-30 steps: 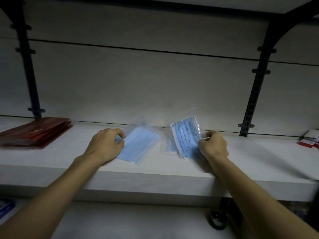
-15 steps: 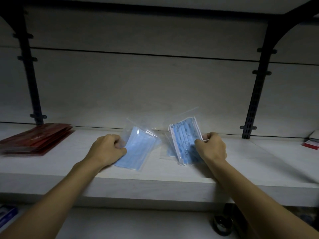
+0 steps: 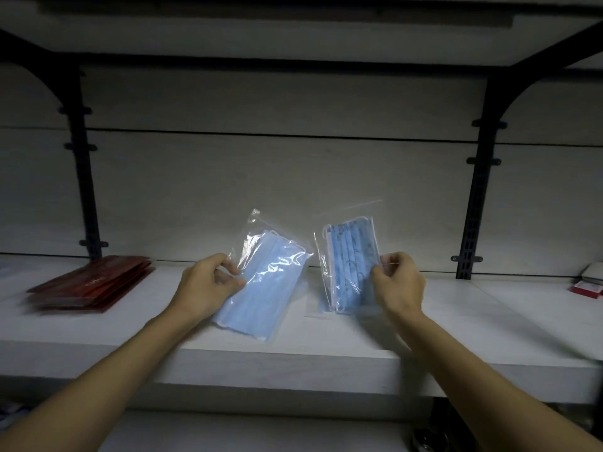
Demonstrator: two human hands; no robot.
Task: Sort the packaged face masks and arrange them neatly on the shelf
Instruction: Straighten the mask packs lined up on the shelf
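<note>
Both packs have come up off the shelf (image 3: 326, 357) since a second ago: left hand (image 3: 204, 290) pinches the plain blue mask pack (image 3: 261, 288) at its left edge, right hand (image 3: 399, 283) pinches the patterned mask pack (image 3: 354, 265) at its right edge. Another clear bag behind the patterned pack is mostly hidden; dim light blurs the print. Red packets (image 3: 91, 283) lie far left, small boxes (image 3: 590, 285) cut off at right, bare board between.

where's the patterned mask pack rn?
Head view, right of centre: the patterned mask pack is pinched upright in the right hand, over the shelf, beside the plain blue pack.
</note>
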